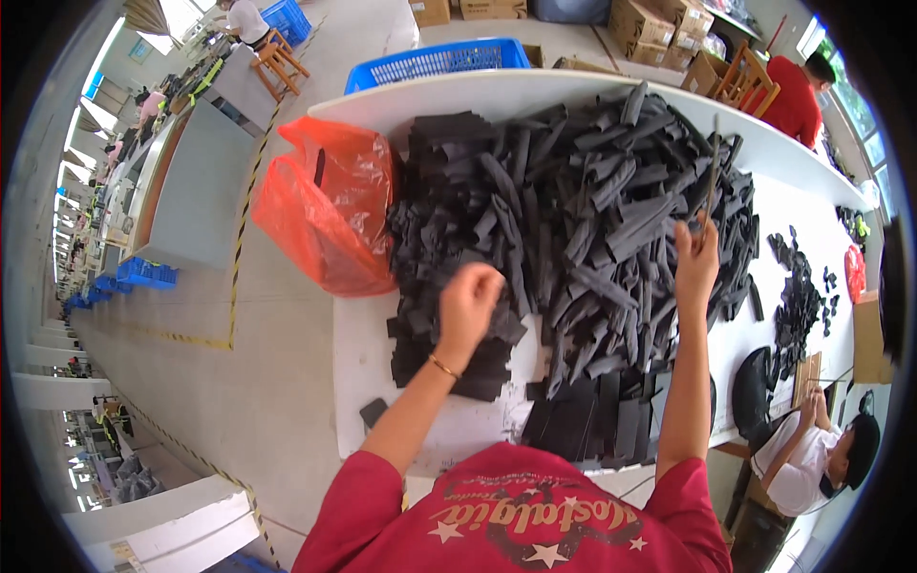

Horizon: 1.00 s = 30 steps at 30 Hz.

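Observation:
My right hand [698, 256] is over the right side of a big heap of black fabric strips [621, 220], many of them rolled or folded like tubes. A thin, dull-coloured rod [714, 167] rises from its fingers toward the far edge of the table. My left hand [470, 298] is over a second pile of black fabric pieces [449, 201], fingers curled in. Whatever lies inside those fingers is hidden. Flat black strips [597, 420] lie side by side at the near edge, in front of my body.
An orange-red plastic bag [334, 210] stands at the table's left. A dark phone-like object [373, 413] lies near my left forearm. Small black pieces [800, 306] are scattered on the right. Beyond the far rim is a blue crate [435, 65]. A person [807, 468] sits at the right.

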Motion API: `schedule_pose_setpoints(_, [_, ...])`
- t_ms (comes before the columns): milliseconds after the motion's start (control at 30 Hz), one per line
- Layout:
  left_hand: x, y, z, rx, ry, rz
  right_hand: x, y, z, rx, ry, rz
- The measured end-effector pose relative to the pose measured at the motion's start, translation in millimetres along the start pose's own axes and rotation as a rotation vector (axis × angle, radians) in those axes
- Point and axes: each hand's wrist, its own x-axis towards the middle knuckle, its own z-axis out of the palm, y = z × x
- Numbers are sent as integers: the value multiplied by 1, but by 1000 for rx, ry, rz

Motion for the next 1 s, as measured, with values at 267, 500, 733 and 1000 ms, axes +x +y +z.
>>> schedule_pose_setpoints(267, [167, -35, -47, 958, -70, 549, -123, 17, 4, 75, -515, 263])
schedule_pose_setpoints(500, [122, -11, -35, 700, 103, 583, -158, -21, 56, 523, -766, 429])
schedule_pose_setpoints(733, [-32, 12, -2, 484, -4, 485, -170, -55, 95, 746, -838, 777])
schedule_pose_setpoints(1000, [-96, 3, -19, -1393, -238, -891, -210, -57, 35, 570, -1036, 554])
